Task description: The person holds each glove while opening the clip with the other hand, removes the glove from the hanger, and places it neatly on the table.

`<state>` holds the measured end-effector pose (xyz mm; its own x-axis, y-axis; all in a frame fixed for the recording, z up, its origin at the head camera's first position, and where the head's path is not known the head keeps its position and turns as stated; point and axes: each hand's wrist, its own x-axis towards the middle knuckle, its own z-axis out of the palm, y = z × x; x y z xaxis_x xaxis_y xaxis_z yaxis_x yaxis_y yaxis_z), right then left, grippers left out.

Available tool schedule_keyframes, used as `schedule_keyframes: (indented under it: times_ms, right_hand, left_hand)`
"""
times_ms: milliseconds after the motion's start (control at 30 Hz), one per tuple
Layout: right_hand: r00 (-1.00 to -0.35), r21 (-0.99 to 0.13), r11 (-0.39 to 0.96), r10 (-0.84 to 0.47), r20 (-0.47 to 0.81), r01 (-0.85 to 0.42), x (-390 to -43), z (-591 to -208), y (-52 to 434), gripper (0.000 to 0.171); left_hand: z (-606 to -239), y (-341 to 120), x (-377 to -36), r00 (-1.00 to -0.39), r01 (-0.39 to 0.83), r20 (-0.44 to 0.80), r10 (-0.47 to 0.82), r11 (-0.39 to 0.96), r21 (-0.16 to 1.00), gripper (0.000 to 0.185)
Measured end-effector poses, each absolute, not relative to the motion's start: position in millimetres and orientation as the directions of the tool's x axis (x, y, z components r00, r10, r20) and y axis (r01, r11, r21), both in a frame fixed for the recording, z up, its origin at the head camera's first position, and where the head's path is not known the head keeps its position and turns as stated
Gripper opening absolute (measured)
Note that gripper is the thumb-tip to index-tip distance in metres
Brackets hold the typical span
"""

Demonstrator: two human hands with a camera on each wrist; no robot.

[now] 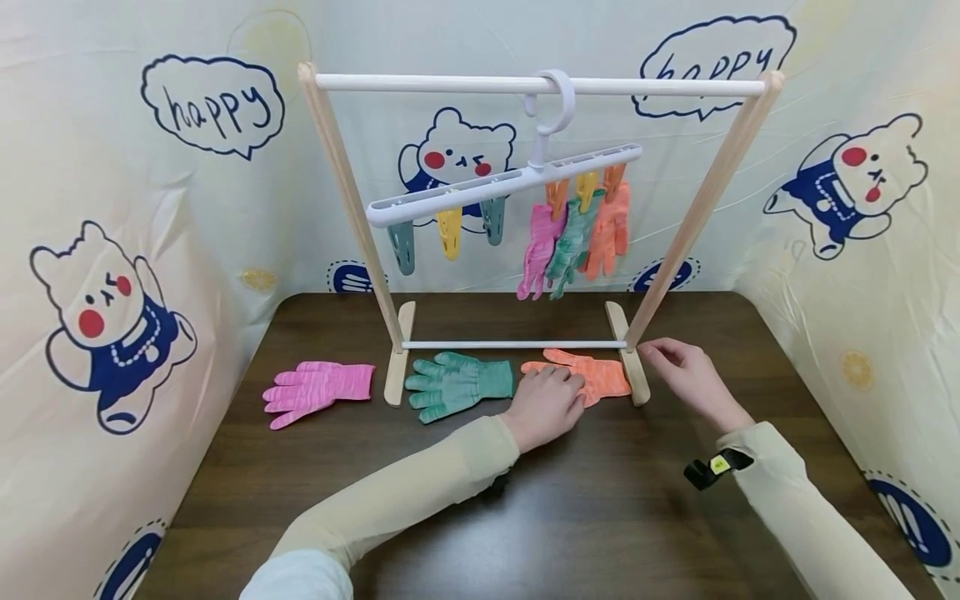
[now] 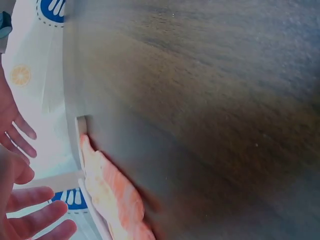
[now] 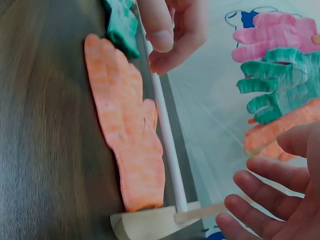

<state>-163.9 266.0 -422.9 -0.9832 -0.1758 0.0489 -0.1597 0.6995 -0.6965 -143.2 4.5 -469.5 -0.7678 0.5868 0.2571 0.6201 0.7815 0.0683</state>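
An orange glove (image 1: 600,377) lies flat on the dark table just in front of the rack's low rod (image 1: 513,344). My left hand (image 1: 558,385) rests at its left end with relaxed fingers; in the right wrist view those fingers (image 3: 170,35) hang loosely curled above the orange glove (image 3: 132,135) and grip nothing. My right hand (image 1: 660,354) sits open beside the rack's right foot (image 1: 637,379), fingers (image 3: 260,182) spread and holding nothing. A green glove (image 1: 459,383) and a pink glove (image 1: 318,390) lie further left.
A wooden drying rack (image 1: 352,200) stands mid-table with a white clip hanger (image 1: 502,183) on its top bar. Pink (image 1: 538,250), green (image 1: 572,242) and orange (image 1: 609,229) gloves hang clipped at its right; three clips at its left are empty. Printed fabric walls enclose the table.
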Motion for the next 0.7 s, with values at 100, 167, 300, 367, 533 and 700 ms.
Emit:
schedule_keyframes:
  times_ms: [100, 167, 300, 367, 533, 700]
  right_hand:
    - [-0.981, -0.714, 0.680, -0.188, 0.052, -0.168, -161.6, -417.8, 260.9, 0.042]
    - [-0.979, -0.721, 0.670, -0.194, 0.065, -0.181, -161.2, -414.9, 257.3, 0.041]
    - [-0.972, -0.727, 0.652, -0.209, 0.103, -0.217, -161.9, -409.9, 249.8, 0.039]
    - [-0.968, -0.724, 0.647, -0.218, 0.124, -0.239, -161.8, -408.1, 246.7, 0.036]
    - [-0.956, -0.720, 0.633, -0.241, 0.165, -0.284, -160.6, -401.6, 240.8, 0.033]
    - [-0.954, -0.717, 0.633, -0.241, 0.178, -0.294, -161.3, -391.2, 234.3, 0.034]
  left_hand:
    - [-465.4, -0.8, -142.3, -0.763, 0.623, 0.273, 0.586, 0.779, 0.069, 0.021]
    - [-463.8, -4.5, -142.8, -0.760, 0.625, 0.284, 0.585, 0.778, 0.070, 0.021]
    - [-461.8, -12.1, -145.5, -0.759, 0.621, 0.315, 0.570, 0.779, 0.087, 0.019]
    - [-460.2, -15.7, -146.5, -0.761, 0.618, 0.329, 0.560, 0.779, 0.104, 0.020]
    - [-453.9, -24.1, -147.8, -0.759, 0.619, 0.364, 0.540, 0.771, 0.147, 0.025]
    - [-444.7, -32.3, -149.0, -0.745, 0.625, 0.424, 0.515, 0.762, 0.172, 0.022]
